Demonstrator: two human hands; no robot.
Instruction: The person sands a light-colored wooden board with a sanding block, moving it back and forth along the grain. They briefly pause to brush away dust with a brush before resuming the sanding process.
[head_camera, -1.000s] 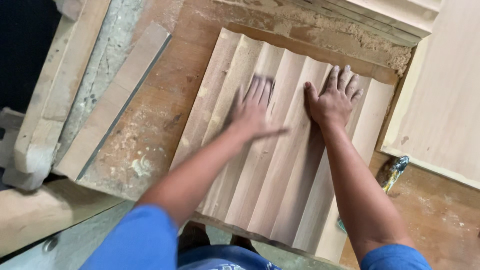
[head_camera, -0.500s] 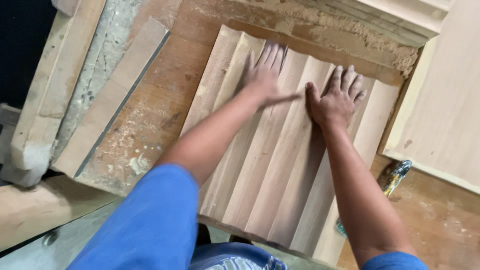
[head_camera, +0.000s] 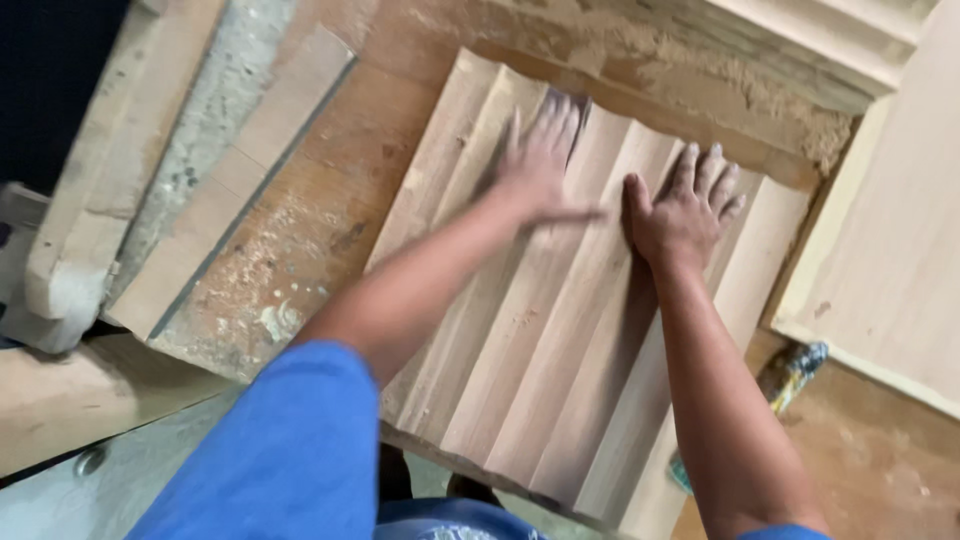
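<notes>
Head view shows our workbench (head_camera: 330, 215), brown and dusted with sawdust, spreading out under and to every side of our two hands. On it, directly beneath both palms, lies the fluted wooden panel (head_camera: 540, 330), a pale board cut into long parallel ridges that run from our fingertips back toward our body; its near end overhangs the bench edge. Beyond the fingertips, a bank of sawdust (head_camera: 700, 75) lies against stacked pale timber. Outward of the right hand, a large smooth plywood sheet (head_camera: 890, 250) lies just beside the panel's edge. Outward of the left hand, well apart from it, a narrow wooden strip (head_camera: 225, 190) lies at a slant on the bench. Our left hand (head_camera: 535, 165) lies flat and unclenched on the ridges near the panel's far end, fingers together and stretched forward, blurred, gripping nothing. Our right hand (head_camera: 685, 210) is just beside it, palm down with fingers spread across two ridges, thumb toward the left hand, also pressing rather than grasping. Below the right forearm, a small green and yellow tool (head_camera: 790, 370) lies on the bench, partly hidden.
</notes>
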